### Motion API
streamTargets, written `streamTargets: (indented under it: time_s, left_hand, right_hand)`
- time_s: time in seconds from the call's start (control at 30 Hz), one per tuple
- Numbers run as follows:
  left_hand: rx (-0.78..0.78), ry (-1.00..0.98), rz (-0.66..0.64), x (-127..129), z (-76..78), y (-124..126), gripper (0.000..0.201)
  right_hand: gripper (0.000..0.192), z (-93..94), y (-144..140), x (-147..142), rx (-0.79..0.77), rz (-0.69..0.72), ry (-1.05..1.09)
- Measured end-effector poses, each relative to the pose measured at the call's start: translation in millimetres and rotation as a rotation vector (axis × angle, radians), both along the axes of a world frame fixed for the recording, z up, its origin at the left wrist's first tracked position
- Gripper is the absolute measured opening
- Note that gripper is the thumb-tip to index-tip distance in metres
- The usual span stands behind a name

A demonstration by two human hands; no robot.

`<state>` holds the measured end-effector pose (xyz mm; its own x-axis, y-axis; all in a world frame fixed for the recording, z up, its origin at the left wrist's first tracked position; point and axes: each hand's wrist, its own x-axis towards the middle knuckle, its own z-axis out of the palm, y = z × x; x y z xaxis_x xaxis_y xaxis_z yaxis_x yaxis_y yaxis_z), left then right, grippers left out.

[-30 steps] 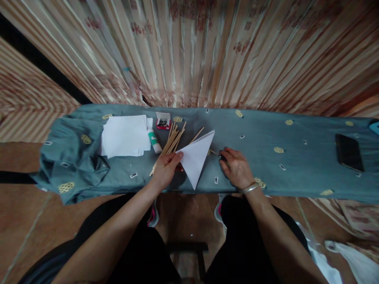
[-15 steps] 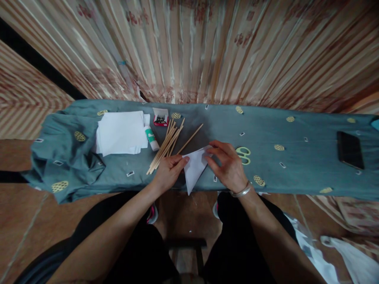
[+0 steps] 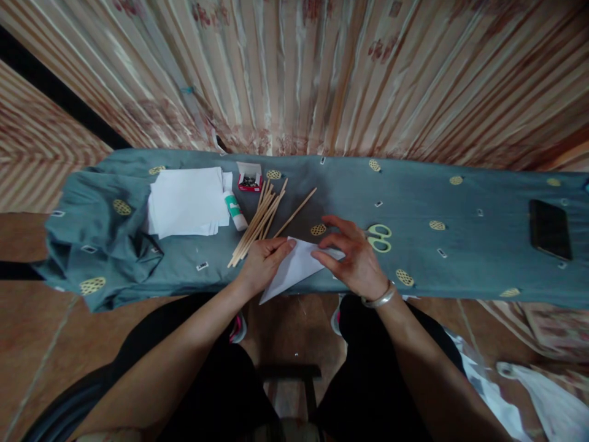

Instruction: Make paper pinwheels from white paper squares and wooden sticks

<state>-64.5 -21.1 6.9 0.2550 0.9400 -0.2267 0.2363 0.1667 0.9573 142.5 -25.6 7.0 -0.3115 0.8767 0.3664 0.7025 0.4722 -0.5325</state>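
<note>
While both hands press on it, the folded sheet sits half off the table, so most risks start there.

Paper: white folded paper triangle (image 3: 294,270), lying on the near edge of the grey-blue patterned tablecloth (image 3: 460,258), its long tip pointing down past the edge over the floor.

Left hand: left hand (image 3: 263,263) pinches the triangle's left upper side, thumb and fingers closed on the paper.

Right hand: right hand (image 3: 356,261), with a silver bangle (image 3: 380,299) on the wrist, lies across the triangle's right corner, fingertips flat on it; a holding press more than a clenched grip.

Risk 1: the overhanging tip has no support, so a hard press near the edge could bend it or tip the sheet off the table.

Risk 2: the loose cloth could slide or bunch under the palms and skew any crease.

Risk 3: the bundle of thin wooden sticks (image 3: 257,224) lies just beside the left hand; an outward sweep could scatter them toward the white glue bottle with green label (image 3: 234,209) and the small red box of pins (image 3: 249,180).

Risk 4: the yellow-handled scissors (image 3: 380,237) rest close behind the right hand and could be knocked.

Apart: stack of white paper sheets (image 3: 186,201) at left, black phone (image 3: 550,228) far right.
</note>
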Motion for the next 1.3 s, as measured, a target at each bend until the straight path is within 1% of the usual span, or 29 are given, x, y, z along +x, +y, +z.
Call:
streamTargets:
  time_s: [0.17,0.23,0.37,0.5,0.6,0.67,0.73,0.8,0.9,1.0,1.13,1.2,1.3]
  left_hand:
    - [-0.061,-0.098,0.032,4,1.6,0,0.045]
    - [-0.099,-0.150,0.049,4,1.1,0,0.046]
    - [-0.174,-0.246,0.082,4,-2.2,0,0.049]
    - [-0.202,-0.265,0.147,3,-6.1,2,0.049]
    - [-0.147,-0.248,0.200,1,-7.2,7,0.040]
    - [-0.103,-0.241,0.264,-2,-7.3,12,0.035]
    - [-0.075,-0.247,0.344,-6,-7.3,18,0.033]
    - [-0.046,-0.268,0.418,-11,-7.6,24,0.032]
    - [0.004,-0.292,0.473,-19,-8.8,30,0.031]
    - [0.059,-0.264,0.449,-24,-12.8,32,0.034]
    - [0.129,-0.151,0.336,-22,-23.7,27,0.042]
    - [0.160,-0.084,0.274,-20,-29.9,23,0.043]
    - [0.213,-0.025,0.220,-19,-36.3,18,0.045]
  right_hand:
    - [0.015,-3.9,0,-3,-0.158,0.066,0.119]
    - [0.012,-5.2,0,-4,-0.210,0.082,0.172]
    - [0.006,-3.3,0,-3,-0.237,0.083,0.269]
    - [0.007,3.1,-3,0,-0.185,0.059,0.264]
    - [0.005,9.9,-8,-1,-0.133,0.078,0.208]
    - [0.004,14.7,-12,-2,-0.097,0.101,0.143]
    - [0.007,18.4,-18,-3,-0.056,0.130,0.072]
    - [0.012,19.7,-23,-1,-0.003,0.160,0.010]
    - [0.018,15.6,-27,7,0.070,0.200,-0.073]
    - [0.026,5.6,-27,20,0.099,0.217,-0.167]
    - [0.037,-7.8,-27,34,0.101,0.191,-0.304]
    - [0.041,-10.9,-28,37,0.099,0.171,-0.346]
    - [0.045,-10.0,-32,37,0.093,0.193,-0.366]
